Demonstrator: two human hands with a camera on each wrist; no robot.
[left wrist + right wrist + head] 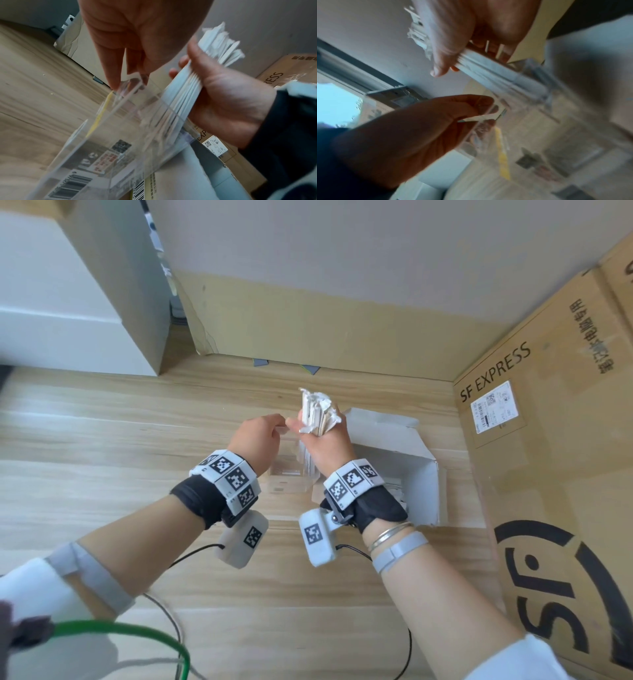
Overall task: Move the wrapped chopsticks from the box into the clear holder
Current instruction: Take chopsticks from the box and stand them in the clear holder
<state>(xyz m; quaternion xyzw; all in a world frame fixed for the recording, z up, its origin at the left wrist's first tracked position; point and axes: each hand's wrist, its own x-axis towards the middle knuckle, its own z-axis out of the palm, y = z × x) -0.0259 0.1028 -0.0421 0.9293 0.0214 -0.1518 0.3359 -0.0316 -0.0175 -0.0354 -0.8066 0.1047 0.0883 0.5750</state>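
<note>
My right hand [320,436] grips a thick bundle of white paper-wrapped chopsticks [317,410], held upright with its lower ends inside the clear holder [287,474]. In the left wrist view the bundle [185,92] passes down through the holder's open top [137,121]. My left hand [263,429] pinches the holder's top rim, seen up close as fingertips [118,81] on the clear edge. The white cardboard box [394,446] lies open just right of the holder, with more wrapped chopsticks [397,491] inside, partly hidden by my right wrist.
A big brown SF Express carton [548,440] stands close on the right. Another cardboard sheet [308,326] leans against the back wall, and a white cabinet [68,302] stands at the left. Cables and a green cord [137,631] lie on the wooden floor near me.
</note>
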